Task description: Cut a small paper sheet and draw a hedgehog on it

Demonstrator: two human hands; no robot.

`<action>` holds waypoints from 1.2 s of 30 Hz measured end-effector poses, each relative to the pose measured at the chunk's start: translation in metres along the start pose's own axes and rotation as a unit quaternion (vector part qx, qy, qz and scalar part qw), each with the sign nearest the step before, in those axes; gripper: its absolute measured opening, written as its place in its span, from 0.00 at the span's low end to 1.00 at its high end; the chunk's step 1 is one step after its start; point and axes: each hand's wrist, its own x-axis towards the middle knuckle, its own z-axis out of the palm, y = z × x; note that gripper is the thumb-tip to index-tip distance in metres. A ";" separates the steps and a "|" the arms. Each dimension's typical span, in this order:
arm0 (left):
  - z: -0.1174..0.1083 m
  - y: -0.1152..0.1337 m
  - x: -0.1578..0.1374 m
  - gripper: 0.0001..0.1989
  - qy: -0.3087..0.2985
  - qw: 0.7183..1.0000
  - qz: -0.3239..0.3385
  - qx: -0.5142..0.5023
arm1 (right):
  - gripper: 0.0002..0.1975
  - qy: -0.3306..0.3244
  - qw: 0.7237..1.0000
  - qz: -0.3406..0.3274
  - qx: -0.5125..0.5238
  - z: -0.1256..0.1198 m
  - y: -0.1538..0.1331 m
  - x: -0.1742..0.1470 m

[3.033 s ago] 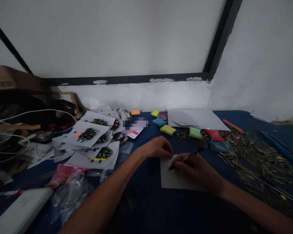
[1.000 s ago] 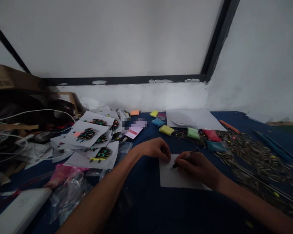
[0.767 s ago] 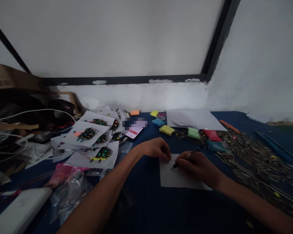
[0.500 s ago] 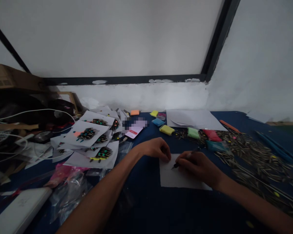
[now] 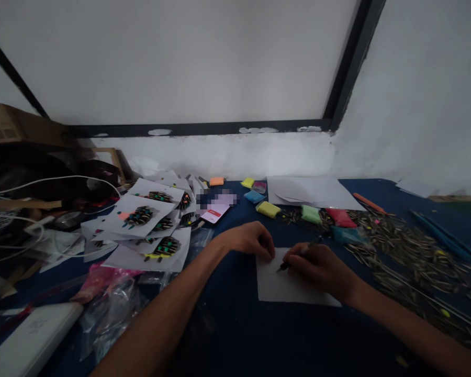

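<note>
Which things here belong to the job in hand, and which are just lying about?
In the job: pen, in the right hand; paper, left hand at its edge; perhaps seeds, untouched.

Lying about, seemingly: phone, cardboard box, white cable.

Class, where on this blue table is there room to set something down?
Bare: the near side of the sheet, between the forearms; a narrower strip between phone and nearer yellow packet. Crowded: seeds right, papers and bags left.
</note>
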 end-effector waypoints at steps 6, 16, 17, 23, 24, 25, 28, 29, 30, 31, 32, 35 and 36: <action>0.000 0.000 0.000 0.09 0.000 1.000 0.003 0.004 | 0.22 0.004 1.000 0.007 0.005 -0.002 0.001 0.000; 0.000 0.000 0.001 0.10 -0.003 1.000 0.004 0.011 | 0.22 0.026 0.999 -0.023 -0.028 -0.004 0.005 0.002; 0.000 0.000 0.001 0.11 -0.003 1.000 0.003 0.009 | 0.22 0.026 0.999 -0.020 -0.027 -0.004 0.005 0.003; 0.000 0.002 0.000 0.10 0.002 1.000 0.001 0.007 | 0.23 0.031 0.999 -0.015 -0.020 -0.002 0.007 0.003; 0.000 0.002 0.000 0.09 0.002 1.000 0.000 0.006 | 0.23 0.036 0.999 -0.013 -0.019 -0.002 0.007 0.003; 0.000 0.002 0.000 0.09 0.001 1.000 -0.001 0.005 | 0.23 0.040 0.999 -0.015 -0.019 -0.002 0.007 0.003; 0.000 0.002 0.000 0.09 0.001 1.000 -0.004 0.007 | 0.22 0.039 0.999 -0.023 -0.029 -0.002 0.006 0.002; 0.000 0.002 0.000 0.09 0.001 1.000 -0.005 0.009 | 0.22 0.038 0.999 -0.023 -0.030 -0.002 0.006 0.002; 0.000 0.002 0.000 0.09 0.001 1.000 -0.006 0.011 | 0.22 0.037 0.999 -0.020 -0.030 -0.002 0.007 0.002; 0.000 0.002 0.000 0.09 0.001 1.000 -0.007 0.013 | 0.22 0.038 0.999 -0.015 -0.028 -0.002 0.007 0.003; 0.000 0.002 0.001 0.09 0.000 1.000 -0.006 0.013 | 0.22 0.040 0.999 -0.011 -0.027 -0.003 0.007 0.003; 0.000 0.001 0.001 0.09 -0.002 1.000 -0.002 0.010 | 0.22 0.037 0.999 -0.013 -0.025 -0.002 0.008 0.003; 0.000 0.001 0.001 0.09 -0.002 1.000 0.000 0.010 | 0.21 0.035 0.999 -0.012 -0.023 -0.002 0.009 0.003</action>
